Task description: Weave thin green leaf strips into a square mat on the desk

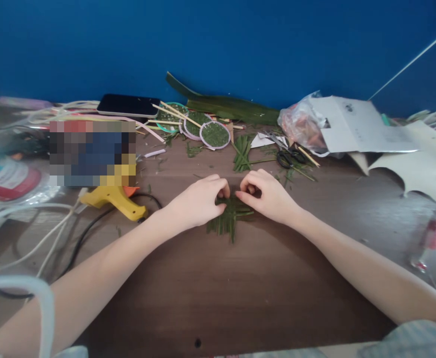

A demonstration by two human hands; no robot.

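Over the table (pixel 203 288), the left hand (pixel 202 203) and right hand (pixel 273 200) are seemingly aligning leaf strips (pixel 223 224), needing precision, fingers curled narrow, grip unclear.

Both hands (pixel 230 196) at woven green strips (pixel 225 223); scissors (pixel 290 155) beyond, near plastic bag (pixel 303 122).

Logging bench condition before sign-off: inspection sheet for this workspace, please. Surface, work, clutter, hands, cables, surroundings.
Surface: brown tabletop, green scraps scattered beyond the hands.
Job's things: crossed green strips between the hands.
Clutter: scissors, phone, round green-filled pieces, long leaf, plastic bag; yellow tool at left.
Hands: left hand and right hand at the strips; grip unclear.
Cables: white cables and black cable, loose at left.
Surroundings: blue wall behind; other people: nothing seen.
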